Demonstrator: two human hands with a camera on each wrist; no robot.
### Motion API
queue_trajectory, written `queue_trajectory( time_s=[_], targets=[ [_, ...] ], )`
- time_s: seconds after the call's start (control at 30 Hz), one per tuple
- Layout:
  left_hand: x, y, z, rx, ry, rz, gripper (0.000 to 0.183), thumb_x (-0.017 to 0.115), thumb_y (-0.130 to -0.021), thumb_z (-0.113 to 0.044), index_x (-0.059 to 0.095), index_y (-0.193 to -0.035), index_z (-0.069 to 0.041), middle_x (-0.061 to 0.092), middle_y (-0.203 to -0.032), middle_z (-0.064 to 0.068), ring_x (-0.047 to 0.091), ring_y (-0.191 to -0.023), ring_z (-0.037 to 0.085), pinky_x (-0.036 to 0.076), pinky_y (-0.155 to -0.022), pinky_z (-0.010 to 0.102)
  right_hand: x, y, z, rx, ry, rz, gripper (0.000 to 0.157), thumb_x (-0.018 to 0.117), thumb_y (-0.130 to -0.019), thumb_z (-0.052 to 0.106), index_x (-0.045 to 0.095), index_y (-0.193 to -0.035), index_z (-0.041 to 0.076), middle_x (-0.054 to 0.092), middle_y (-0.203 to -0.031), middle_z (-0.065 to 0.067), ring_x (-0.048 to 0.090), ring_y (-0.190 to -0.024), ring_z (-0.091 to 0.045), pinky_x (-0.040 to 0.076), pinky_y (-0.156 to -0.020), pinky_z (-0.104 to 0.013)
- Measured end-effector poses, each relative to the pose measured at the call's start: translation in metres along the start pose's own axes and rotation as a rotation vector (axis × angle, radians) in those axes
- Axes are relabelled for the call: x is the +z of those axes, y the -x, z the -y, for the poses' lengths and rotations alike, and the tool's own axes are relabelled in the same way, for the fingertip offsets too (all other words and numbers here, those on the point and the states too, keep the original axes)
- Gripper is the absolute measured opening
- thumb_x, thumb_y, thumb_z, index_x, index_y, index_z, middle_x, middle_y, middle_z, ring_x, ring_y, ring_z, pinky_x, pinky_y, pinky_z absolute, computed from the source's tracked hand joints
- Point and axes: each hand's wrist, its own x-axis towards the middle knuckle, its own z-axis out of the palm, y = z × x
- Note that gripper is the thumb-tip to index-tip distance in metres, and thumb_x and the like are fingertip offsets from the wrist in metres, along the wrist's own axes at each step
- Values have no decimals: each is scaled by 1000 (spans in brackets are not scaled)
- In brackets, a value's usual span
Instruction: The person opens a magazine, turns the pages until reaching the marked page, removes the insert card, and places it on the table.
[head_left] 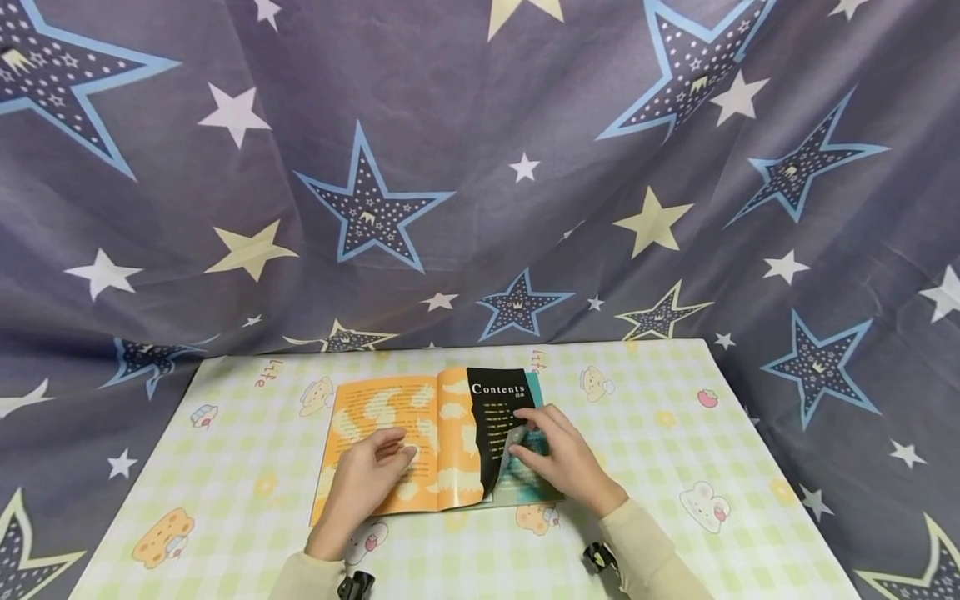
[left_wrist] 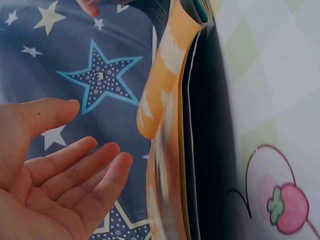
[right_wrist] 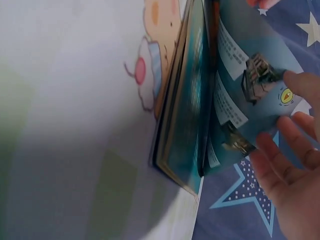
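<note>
Evidently the right hand (head_left: 564, 454) pinches a curled page (head_left: 495, 417), book (head_left: 450, 454) beneath; the left hand (head_left: 369, 473) is loose, empty. The page looks light, floppy, slick: best held by its edge.

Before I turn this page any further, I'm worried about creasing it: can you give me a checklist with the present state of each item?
1. Right hand on the lifted edge of the Contents page: ok, fingertips are at it.
2. Contents page parted from the teal page beneath: ok, its lower outer part curls up.
3. Only one sheet lifted: cannot tell.
4. Left hand out of the Contents page's way: ok, it is over the orange page.
5. Left hand steadying the orange page: not ok, the left wrist view shows a gap.
6. Orange page lying flat: not ok, it bulges near the fold.
</note>
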Motion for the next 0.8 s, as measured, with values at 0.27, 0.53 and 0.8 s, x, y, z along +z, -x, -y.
queue_trajectory(
  time_s=[0.27,0.53,0.8],
  targets=[
    [11,-2,-7,45,97,39,37,73,-95,-27,69,-123,-3,72,-112,9,69,-101,21,59,-85,28,12,-7,13,-60,-45,14,47,71,-95,8,54,-139,10,65,-122,-3,60,-114,-16,55,-95,-35],
    [25,-4,-15,-33,438,168,42,74,-94,-21,65,-124,6,72,-107,15,72,-95,29,62,-80,31,22,-15,33,-50,-177,177,45,55,-101,-2,48,-145,8,57,-141,-4,55,-126,-17,52,-102,-35],
    [34,-3,-15,-96,512,194,33,74,-93,-11,67,-119,8,72,-102,19,73,-83,27,63,-74,32,27,-17,42,-99,-208,234,44,53,-102,-2,49,-145,7,56,-142,-7,56,-126,-16,52,-101,-31]
  ],
)
